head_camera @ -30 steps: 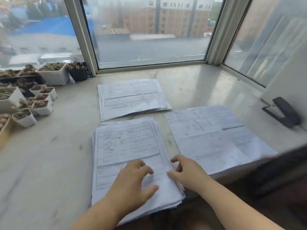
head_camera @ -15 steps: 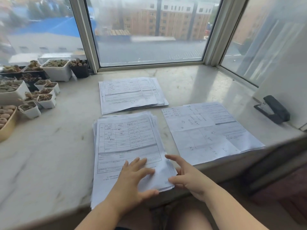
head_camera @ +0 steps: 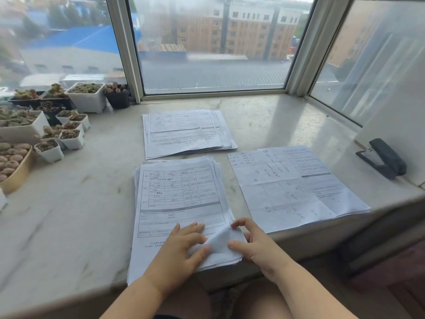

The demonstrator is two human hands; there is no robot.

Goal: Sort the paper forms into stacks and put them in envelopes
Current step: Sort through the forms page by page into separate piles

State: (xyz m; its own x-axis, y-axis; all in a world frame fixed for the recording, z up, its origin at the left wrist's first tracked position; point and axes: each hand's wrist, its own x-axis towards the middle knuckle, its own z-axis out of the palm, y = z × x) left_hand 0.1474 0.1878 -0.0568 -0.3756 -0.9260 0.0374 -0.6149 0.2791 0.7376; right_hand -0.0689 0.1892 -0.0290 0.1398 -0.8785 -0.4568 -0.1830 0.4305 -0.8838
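On the marble sill [head_camera: 76, 203] under the window, three piles of paper forms are lying. Nearest to the person is the near stack [head_camera: 181, 203], a thick one with its low edge hanging a little over the sill edge. Behind it lies the far stack [head_camera: 186, 132], and to the right the right stack [head_camera: 294, 187] (its sheets show fold lines). The left hand [head_camera: 181, 252] rests flat on the near stack with fingers spread and nearly straight, pressing the top sheet. The right hand [head_camera: 257, 245] is at the stack's lower right corner, where its thumb and curled fingers pinch the lifted corner of the top sheet. White pots of succulents [head_camera: 71, 137] stand at the left, and a black stapler [head_camera: 384, 157] sits at the right, well apart from the papers.
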